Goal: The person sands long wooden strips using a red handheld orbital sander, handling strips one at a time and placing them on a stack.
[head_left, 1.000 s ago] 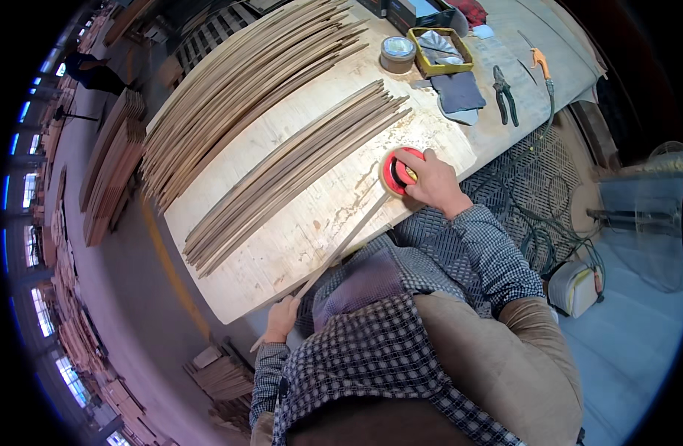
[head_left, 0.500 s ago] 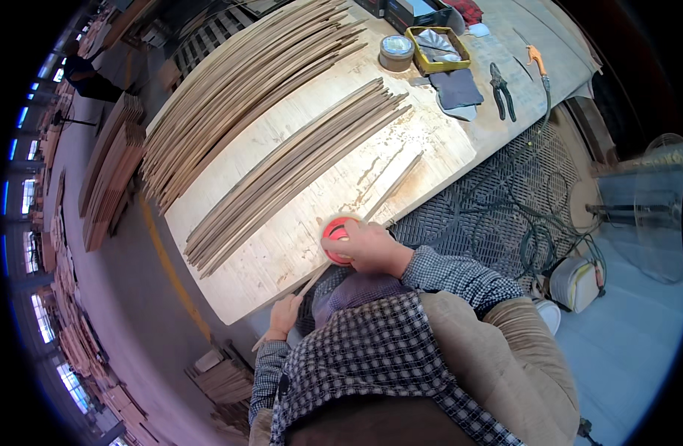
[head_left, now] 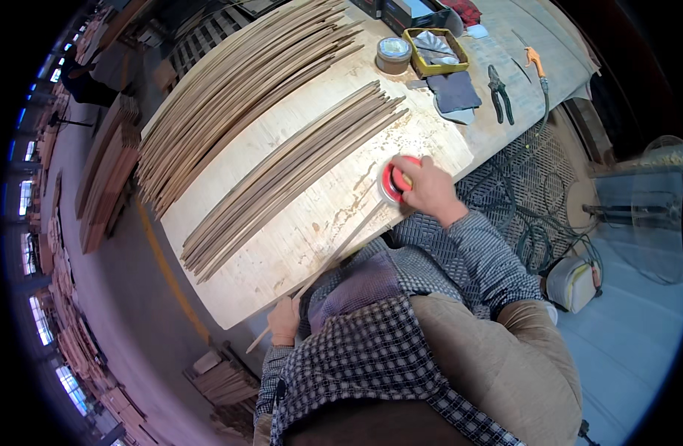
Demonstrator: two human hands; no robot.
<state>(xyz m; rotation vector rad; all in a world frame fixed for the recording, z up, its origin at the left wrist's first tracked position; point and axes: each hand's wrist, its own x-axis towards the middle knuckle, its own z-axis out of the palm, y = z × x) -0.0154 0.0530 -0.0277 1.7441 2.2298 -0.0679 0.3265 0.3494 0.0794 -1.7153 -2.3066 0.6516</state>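
Note:
A thin wooden strip (head_left: 346, 244) lies slantwise along the near edge of the workbench, its lower end sticking out past the edge. My left hand (head_left: 284, 321) is closed round the strip near that end. Farther up, my right hand (head_left: 430, 192) grips a round red disc-shaped thing (head_left: 390, 178) with a pale rim, held against the strip's far part; its exact kind is unclear. A bundle of wooden strips (head_left: 289, 175) lies on the bench beyond, and a larger bundle (head_left: 245, 93) lies behind it.
On the bench (head_left: 230, 308), to the right, are a round tin (head_left: 393, 56), a yellow tray (head_left: 435, 68), a dark pad (head_left: 454, 91), pliers (head_left: 499, 93) and an orange-handled air gun (head_left: 534, 61). Hoses (head_left: 531, 238) lie on the floor mat. Stacked boards (head_left: 111, 175) stand at left.
My right hand has moved right and away along the strip with the red disc, baring more of the strip. My left hand stays near the strip's lower end, almost unmoved.

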